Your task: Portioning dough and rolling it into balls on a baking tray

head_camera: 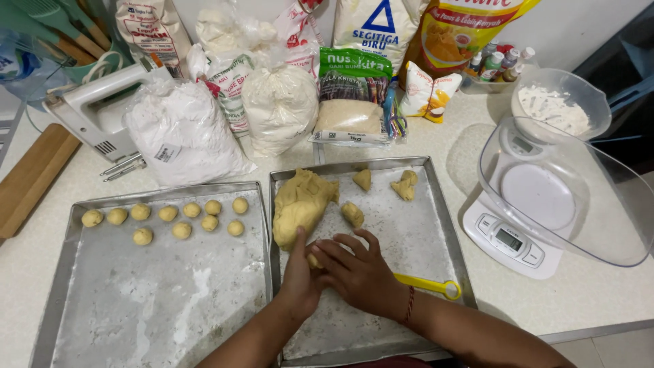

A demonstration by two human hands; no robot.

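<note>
Both forearms reach in from the bottom edge, and the hands meet over the right tray (pixel 455 272). Left hand (pixel 300 276) and right hand (pixel 361 276) are pressed together, cupped around a small piece of dough (pixel 314 261) that shows only as a yellow sliver between the palms; its shape cannot be told.

Judging by how things lie, the work is well begun but far from done. Ten dough balls (pixel 180 219) already sit on the left tray (pixel 136 307) in two rows near its far edge, small, round, pale yellow, close but apart. Most of that tray holds nothing but floury streaks.

Much is left: a big lump of dough (pixel 300 204) lies on the right tray just beyond the hands, soft, uneven, matte yellow, with three torn-off bits (pixel 352 214) near it toward the far edge. A yellow measuring spoon (pixel 429 285) lies under the right wrist.

On the table (pixel 586 293) to the right stands a white kitchen scale (pixel 518 218) with a clear bowl tilted across it. Behind the trays are bags of flour and sugar (pixel 351 95) and a white hand mixer (pixel 95 109).
</note>
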